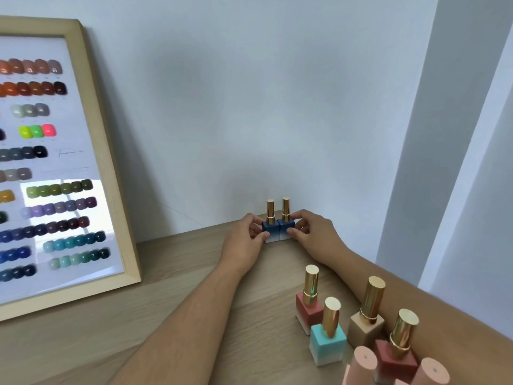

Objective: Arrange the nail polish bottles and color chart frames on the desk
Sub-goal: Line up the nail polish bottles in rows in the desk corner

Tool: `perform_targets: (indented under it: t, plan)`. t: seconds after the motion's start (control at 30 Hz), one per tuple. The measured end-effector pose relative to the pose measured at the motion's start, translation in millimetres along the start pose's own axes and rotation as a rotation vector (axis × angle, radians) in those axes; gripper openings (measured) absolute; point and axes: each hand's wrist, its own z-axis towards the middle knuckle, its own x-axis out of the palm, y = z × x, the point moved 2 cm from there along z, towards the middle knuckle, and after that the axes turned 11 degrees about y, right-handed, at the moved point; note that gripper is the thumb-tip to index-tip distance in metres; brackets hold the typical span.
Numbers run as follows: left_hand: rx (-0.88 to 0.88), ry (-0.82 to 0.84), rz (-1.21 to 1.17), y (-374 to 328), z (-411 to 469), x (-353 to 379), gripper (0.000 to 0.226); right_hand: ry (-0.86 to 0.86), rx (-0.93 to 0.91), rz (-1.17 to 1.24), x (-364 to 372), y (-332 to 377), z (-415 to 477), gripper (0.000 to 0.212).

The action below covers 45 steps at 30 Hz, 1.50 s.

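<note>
Two dark blue nail polish bottles with gold caps stand side by side against the wall at the far edge of the desk. My left hand point(244, 240) grips the left blue bottle point(270, 227) and my right hand point(313, 232) grips the right blue bottle point(286, 226). The two bottles touch each other. A wood-framed color chart point(108, 173) with rows of painted nail swatches leans on the wall at the left.
Near the front right stand a coral bottle point(308, 301), a turquoise bottle point(327, 340), a beige bottle point(366, 323) and a brick-red bottle point(397, 357). Two pink caps point(363, 362) poke up at the bottom edge. The wooden desk point(166, 301) runs to the wall.
</note>
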Motion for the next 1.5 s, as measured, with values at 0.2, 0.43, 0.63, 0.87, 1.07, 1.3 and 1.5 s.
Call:
perform_targets:
  t: [0.2, 0.43, 0.63, 0.87, 1.07, 1.3, 1.5]
  plan:
    - [-0.022, -0.016, 0.022, 2.4, 13.2, -1.6, 0.018, 0.017, 0.001, 0.002, 1.4, 0.3, 13.1, 0.028]
    - [-0.061, -0.003, 0.0, 3.5, 12.3, -2.0, 0.027, 0.034, 0.038, 0.086, -0.9, 2.3, 9.5, 0.04]
    - [-0.094, -0.012, -0.044, -2.6, -20.0, -10.8, 0.031, 0.082, 0.1, 0.23, -17.1, 1.8, -22.1, 0.041]
    - [-0.008, 0.044, -0.168, -30.0, -103.5, -14.3, 0.019, 0.07, 0.087, 0.374, -54.5, 14.7, -98.7, 0.016]
    - [0.088, 0.073, -0.193, -60.7, -155.0, -18.1, 0.02, -0.038, 0.037, 0.449, -94.3, 37.2, -174.7, 0.01]
    - [0.212, 0.161, -0.074, -101.9, -178.5, -21.2, 0.027, -0.019, 0.007, 0.389, -121.5, 66.4, -230.7, 0.009]
    - [0.369, 0.332, 0.134, -154.0, -146.4, -25.3, 0.02, 0.134, -0.037, 0.305, -130.9, 91.3, -272.3, 0.019]
